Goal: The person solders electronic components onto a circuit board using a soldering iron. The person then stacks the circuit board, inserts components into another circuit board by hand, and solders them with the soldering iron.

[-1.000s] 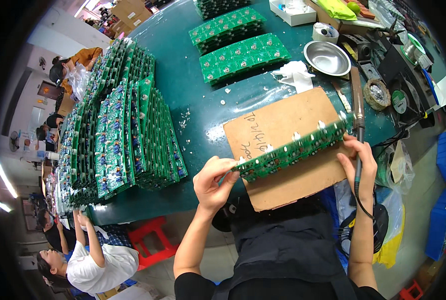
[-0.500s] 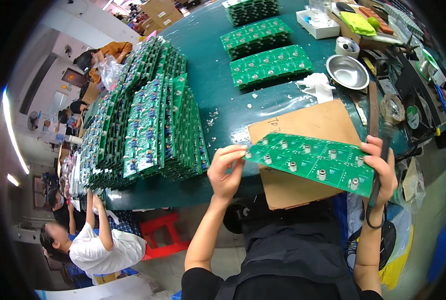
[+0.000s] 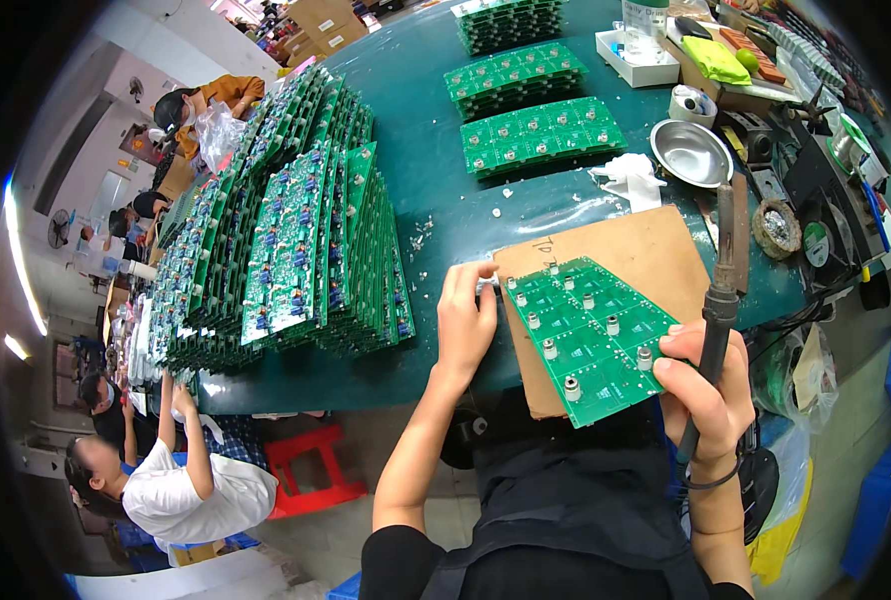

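Note:
A green circuit board (image 3: 596, 335) with several small silvery cylinders on it is held tilted above a brown cardboard sheet (image 3: 656, 250). My right hand (image 3: 711, 395) pinches the board's right edge between thumb and fingers. That same hand also carries a soldering iron (image 3: 714, 350), its dark handle across the palm and its metal end upward. My left hand (image 3: 466, 325) is just left of the board's far left corner, apart from it. Its fingertips are closed on a small whitish piece (image 3: 487, 284), too small to name.
Tall stacks of populated circuit boards (image 3: 296, 240) fill the table's left side. More board piles (image 3: 541, 135) stand at the back, near a metal bowl (image 3: 693, 153), crumpled white tissue (image 3: 631, 180) and a round tip cleaner (image 3: 776, 227). Co-workers sit left, beside a red stool (image 3: 311, 475).
My left hand has let go of the board's left corner and now pinches a small piece. The right hand has moved left and nearer, turning the board, with the soldering iron still in it.

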A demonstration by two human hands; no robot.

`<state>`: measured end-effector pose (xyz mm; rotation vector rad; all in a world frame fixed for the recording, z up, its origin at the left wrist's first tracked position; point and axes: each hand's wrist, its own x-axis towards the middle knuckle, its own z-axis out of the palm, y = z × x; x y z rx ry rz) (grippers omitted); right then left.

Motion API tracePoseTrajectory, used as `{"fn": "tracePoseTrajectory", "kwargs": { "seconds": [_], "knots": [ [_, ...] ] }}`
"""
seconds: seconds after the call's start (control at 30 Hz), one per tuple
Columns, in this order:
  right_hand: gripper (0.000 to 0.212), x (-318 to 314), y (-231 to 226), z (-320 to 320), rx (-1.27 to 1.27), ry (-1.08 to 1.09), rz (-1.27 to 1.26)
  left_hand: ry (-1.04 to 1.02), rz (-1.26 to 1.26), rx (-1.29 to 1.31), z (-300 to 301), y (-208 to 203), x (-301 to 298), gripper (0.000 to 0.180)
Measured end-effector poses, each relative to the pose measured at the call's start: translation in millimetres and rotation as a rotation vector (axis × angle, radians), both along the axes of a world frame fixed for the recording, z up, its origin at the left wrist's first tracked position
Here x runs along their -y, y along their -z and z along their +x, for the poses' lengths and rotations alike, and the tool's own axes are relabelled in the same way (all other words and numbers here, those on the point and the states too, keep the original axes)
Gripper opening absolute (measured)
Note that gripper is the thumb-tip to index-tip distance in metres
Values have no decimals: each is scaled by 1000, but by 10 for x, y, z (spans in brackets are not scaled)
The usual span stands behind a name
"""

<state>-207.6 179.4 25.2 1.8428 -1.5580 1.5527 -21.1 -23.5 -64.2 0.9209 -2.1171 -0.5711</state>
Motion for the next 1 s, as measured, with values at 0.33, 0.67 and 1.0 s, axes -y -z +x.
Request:
{"fn": "tracePoseTrajectory", "kwargs": {
  "seconds": [0.33,0.67,1.0],
  "knots": [
    [44,62,-128,23,3,27,29,-81,245,-294,123,-182,-151,33],
    [51,88,-174,15,-2,1,48,82,46,-327,114,-331,-294,30],
    [48,129,-190,-56,-6,-3,54,179,-204,-143,-36,-391,-277,39]
  ]
}}
